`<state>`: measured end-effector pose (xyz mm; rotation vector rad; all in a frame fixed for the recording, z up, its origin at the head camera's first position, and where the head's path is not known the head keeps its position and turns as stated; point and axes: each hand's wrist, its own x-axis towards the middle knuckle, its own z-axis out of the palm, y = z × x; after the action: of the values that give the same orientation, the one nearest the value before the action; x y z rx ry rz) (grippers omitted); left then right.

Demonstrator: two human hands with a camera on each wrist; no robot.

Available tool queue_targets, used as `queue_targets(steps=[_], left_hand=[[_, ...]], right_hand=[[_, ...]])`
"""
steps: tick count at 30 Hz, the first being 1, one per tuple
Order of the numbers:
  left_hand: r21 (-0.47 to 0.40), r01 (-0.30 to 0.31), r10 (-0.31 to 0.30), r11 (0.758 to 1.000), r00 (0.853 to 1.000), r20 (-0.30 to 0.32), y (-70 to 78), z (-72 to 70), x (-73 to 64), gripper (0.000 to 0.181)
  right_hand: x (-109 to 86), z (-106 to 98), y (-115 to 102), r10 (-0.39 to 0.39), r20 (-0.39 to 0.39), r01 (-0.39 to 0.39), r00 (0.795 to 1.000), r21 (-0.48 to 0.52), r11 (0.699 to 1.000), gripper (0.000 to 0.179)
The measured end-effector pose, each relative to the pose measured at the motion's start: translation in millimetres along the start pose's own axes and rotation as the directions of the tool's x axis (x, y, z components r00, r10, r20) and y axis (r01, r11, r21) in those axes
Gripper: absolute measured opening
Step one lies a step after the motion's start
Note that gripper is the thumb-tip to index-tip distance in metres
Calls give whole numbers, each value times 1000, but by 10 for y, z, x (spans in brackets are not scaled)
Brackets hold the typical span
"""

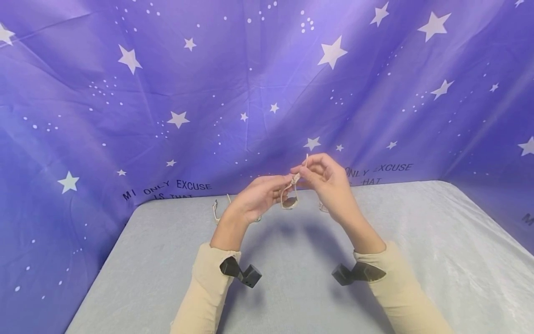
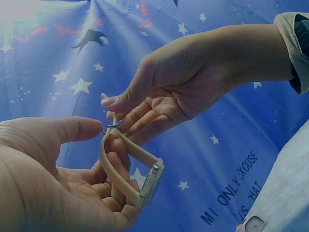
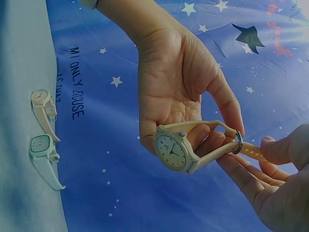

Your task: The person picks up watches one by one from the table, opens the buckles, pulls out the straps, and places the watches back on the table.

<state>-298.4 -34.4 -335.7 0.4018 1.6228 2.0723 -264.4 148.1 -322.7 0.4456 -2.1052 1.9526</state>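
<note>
We've got our left hand (image 1: pixel 256 198) with fingers curled round the watch (image 1: pixel 289 202) by its buckle (image 3: pixel 238 142), right hand (image 1: pixel 327 180) pinching the strap end (image 3: pixel 252 151), head-view one o'clock.

The head view faces forward and down; wrist views share the watch (image 3: pixel 170 152) closer, from opposite sides.
</note>
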Motion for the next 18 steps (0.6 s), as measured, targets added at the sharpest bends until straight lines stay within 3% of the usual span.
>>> queue_targets(steps=[6,9,14,18], left_hand=[[30,3,-3,1000,1000,-2,-4,-6,1,21],[86,-24,26,996,999,-25,-10,-5,-2,16],[262,-118,147,958,985,-95,-16,7,-19,16],[341,-260,301,904,951,-72,-24,18,-28,26]], right_hand=[[0,7,11,1,3,-1,1000,-19,1000,12],[1,5,16,-5,-3,5,1000,-40,999,14],[-4,-5,18,-25,-34,23,999,-59,998,17],[-12,-11,11,-51,-58,48,997,-50,998,17]])
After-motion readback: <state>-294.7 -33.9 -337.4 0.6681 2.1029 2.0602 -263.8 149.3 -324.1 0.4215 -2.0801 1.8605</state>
